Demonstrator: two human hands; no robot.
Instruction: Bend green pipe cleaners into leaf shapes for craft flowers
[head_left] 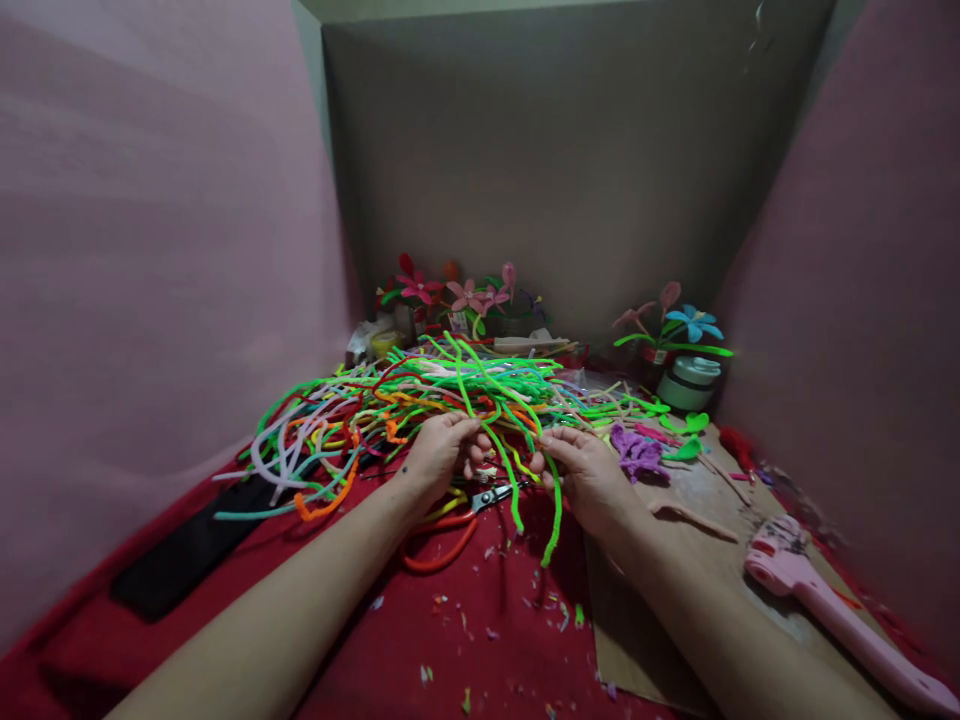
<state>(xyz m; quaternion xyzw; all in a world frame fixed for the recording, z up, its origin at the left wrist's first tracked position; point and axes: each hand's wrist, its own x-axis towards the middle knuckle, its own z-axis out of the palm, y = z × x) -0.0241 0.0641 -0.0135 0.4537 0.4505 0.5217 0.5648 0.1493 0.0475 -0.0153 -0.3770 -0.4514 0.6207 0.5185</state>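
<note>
Two bright green pipe cleaners [505, 455] cross near their tops and hang toward me, their lower ends free. My left hand [448, 450] pinches one between thumb and forefinger. Across from it, my right hand [574, 462] has its fingers closed on the other green pipe cleaner [556, 500]. Behind both hands spreads a large tangled heap of pipe cleaners [420, 385] in green, white, orange, red and more. Scissors with red-orange handles [441, 562] lie below my hands, their blades pointing right.
On the right, a cardboard sheet [637, 640] bears a purple fuzzy flower [637, 452], green leaf shapes [684, 424] and a pink-handled tool [825, 590]. Potted fuzzy flowers [465, 295] stand at the back. A black flat object [172, 560] lies left on the red cloth [442, 650], which is scattered with scraps.
</note>
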